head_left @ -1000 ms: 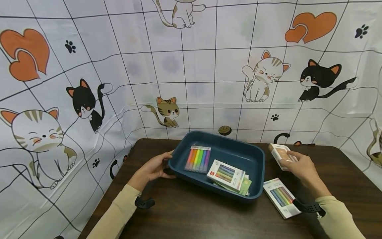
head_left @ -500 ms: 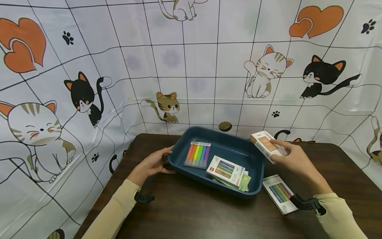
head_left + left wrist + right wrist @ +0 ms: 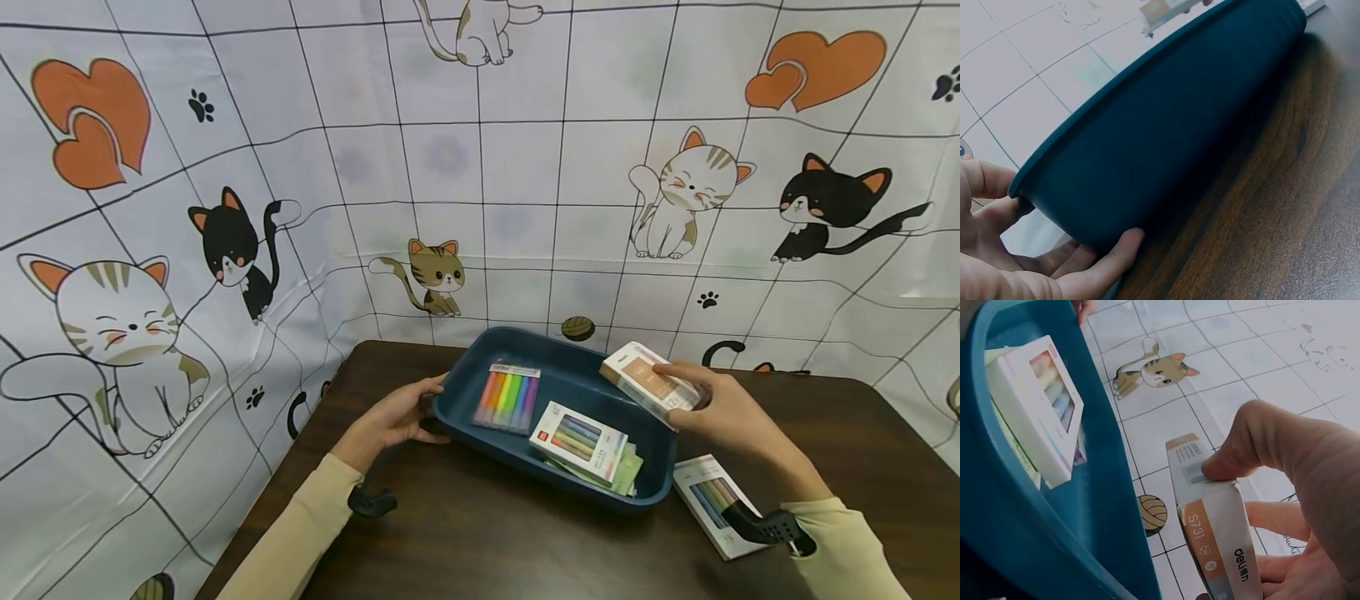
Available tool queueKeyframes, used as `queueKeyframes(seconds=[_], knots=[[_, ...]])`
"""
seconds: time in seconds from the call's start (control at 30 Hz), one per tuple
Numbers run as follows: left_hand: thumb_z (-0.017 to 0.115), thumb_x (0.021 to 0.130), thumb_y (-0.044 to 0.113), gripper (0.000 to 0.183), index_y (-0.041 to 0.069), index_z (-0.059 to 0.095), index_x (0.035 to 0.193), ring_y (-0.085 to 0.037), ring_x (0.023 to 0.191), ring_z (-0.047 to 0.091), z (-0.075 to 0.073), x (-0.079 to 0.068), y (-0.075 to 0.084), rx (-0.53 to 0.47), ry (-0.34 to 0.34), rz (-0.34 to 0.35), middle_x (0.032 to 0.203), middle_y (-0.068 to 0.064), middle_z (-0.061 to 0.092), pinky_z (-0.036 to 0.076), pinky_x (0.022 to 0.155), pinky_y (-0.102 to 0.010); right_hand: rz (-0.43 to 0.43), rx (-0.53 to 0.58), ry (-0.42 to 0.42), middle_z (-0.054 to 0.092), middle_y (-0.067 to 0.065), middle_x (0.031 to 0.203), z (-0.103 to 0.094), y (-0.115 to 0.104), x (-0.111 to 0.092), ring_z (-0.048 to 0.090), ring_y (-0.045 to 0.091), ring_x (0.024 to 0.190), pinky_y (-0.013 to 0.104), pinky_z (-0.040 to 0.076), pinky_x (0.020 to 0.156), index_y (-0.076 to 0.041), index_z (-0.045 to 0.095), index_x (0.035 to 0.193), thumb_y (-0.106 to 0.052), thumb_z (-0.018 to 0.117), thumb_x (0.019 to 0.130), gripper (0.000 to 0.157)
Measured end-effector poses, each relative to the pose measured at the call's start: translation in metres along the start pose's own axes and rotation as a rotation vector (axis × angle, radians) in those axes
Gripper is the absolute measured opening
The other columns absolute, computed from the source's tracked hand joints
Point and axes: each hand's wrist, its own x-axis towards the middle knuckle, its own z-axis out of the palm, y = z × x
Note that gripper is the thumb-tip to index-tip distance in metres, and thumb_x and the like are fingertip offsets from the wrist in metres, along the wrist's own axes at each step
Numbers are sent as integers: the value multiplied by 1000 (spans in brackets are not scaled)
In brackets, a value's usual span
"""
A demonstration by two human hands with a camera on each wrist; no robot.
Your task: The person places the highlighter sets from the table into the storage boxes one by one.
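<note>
A dark blue plastic bin [image 3: 480, 446] stands on the table, its left end held by my left hand [image 3: 400, 414]. In the left wrist view the fingers [image 3: 999, 181] reach the rim while the thumb [image 3: 1116, 253] lies low against the wall. My right hand [image 3: 723, 408] pinches a small white and tan box [image 3: 651, 379], tilted above the bin's right side. Printing on this box [image 3: 1213, 531] reads "S731" and "deli". Inside the bin are a clear pack of rainbow-coloured pens [image 3: 507, 398] and a white windowed box of coloured sticks [image 3: 577, 440], resting on green packaging [image 3: 628, 468].
Another white windowed box [image 3: 716, 504] lies on the dark wooden table [image 3: 480, 550] to the bin's right, partly hidden by the right wrist's black strap [image 3: 765, 527]. A cat-print cloth [image 3: 517, 225] hangs behind the table and along its left.
My right hand has lifted the white and tan box off the table and carried it left, over the bin's right side. The left hand stays at the bin's left end.
</note>
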Motion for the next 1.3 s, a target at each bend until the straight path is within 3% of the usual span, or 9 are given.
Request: queueKeyframes(seconds=[0.4,0.77,1.1,1.3], knots=[[46,107,24,54,23,36,160,-41,129,44,0,2,4,2,-10,8,150,-22,36,50,85,-67,-57,32,-129,31,27,157,2,25,20,52,37,109,36,50,74,-15,55,149,-16,77,85,68],[47,106,24,54,22,38,160,-40,130,43,-2,2,0,-14,12,5,149,-22,37,50,85,-67,-104,-19,-184,40,24,153,2,42,36,52,39,113,42,48,79,-13,56,147,-17,76,86,65],[48,106,24,55,21,37,160,-41,131,42,-4,1,-5,-20,22,4,149,-22,37,50,85,-67,-64,58,-237,39,21,154,15,33,44,52,36,111,41,49,79,-22,55,149,-21,78,86,67],[47,107,25,54,22,38,160,-41,131,40,-2,2,-2,-15,12,2,149,-21,37,50,85,-67,-106,24,-240,39,20,155,19,26,51,50,39,117,47,47,85,-21,56,148,-22,78,85,67]])
